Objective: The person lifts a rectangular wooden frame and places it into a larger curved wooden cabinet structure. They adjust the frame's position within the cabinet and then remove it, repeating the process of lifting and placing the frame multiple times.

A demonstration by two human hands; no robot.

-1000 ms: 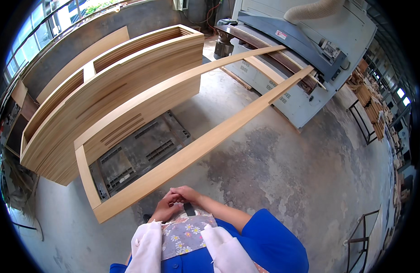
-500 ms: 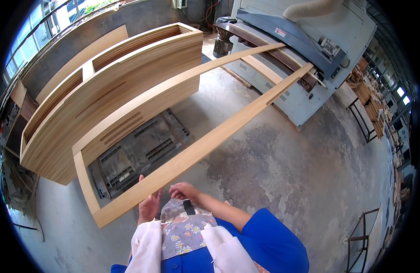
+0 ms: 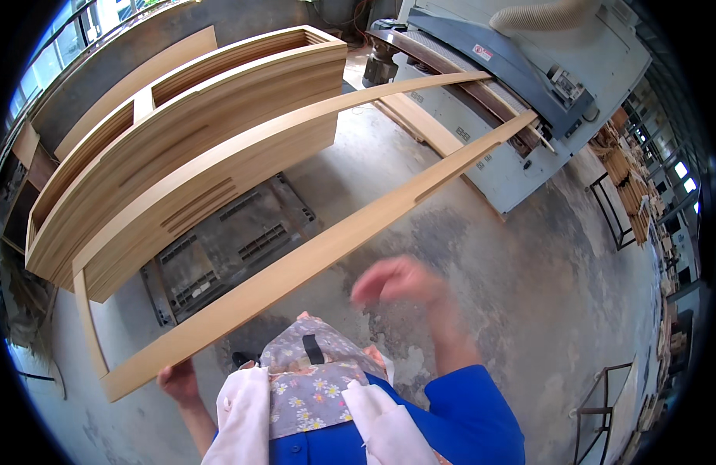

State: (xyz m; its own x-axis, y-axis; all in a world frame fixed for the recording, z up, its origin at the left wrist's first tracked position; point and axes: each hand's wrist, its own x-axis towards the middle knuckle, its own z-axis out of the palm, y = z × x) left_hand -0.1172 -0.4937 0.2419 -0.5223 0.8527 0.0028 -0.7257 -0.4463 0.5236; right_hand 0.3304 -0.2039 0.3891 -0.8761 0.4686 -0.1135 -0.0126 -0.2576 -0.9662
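A long rectangular wooden frame (image 3: pixel 311 256) of pale boards stretches from just in front of me to a grey machine (image 3: pixel 528 85) at the far right, its far end resting on the machine's bed. My left hand (image 3: pixel 178 382) grips the underside of the frame's near corner. Blurred with motion, my right hand (image 3: pixel 396 280) hangs in the air to the right of the frame, fingers loosely apart, holding nothing. A floral apron and blue sleeves fill the lower middle.
A tall stack of similar wooden frames (image 3: pixel 179 155) stands at the left. A dark plastic pallet (image 3: pixel 226 248) lies on the concrete floor under the frame. Metal racks with wood pieces (image 3: pixel 629 155) line the right side.
My hands were together at the frame's near edge. Now the left has slid to the near corner and the right has come off the wood and swung out to the right.
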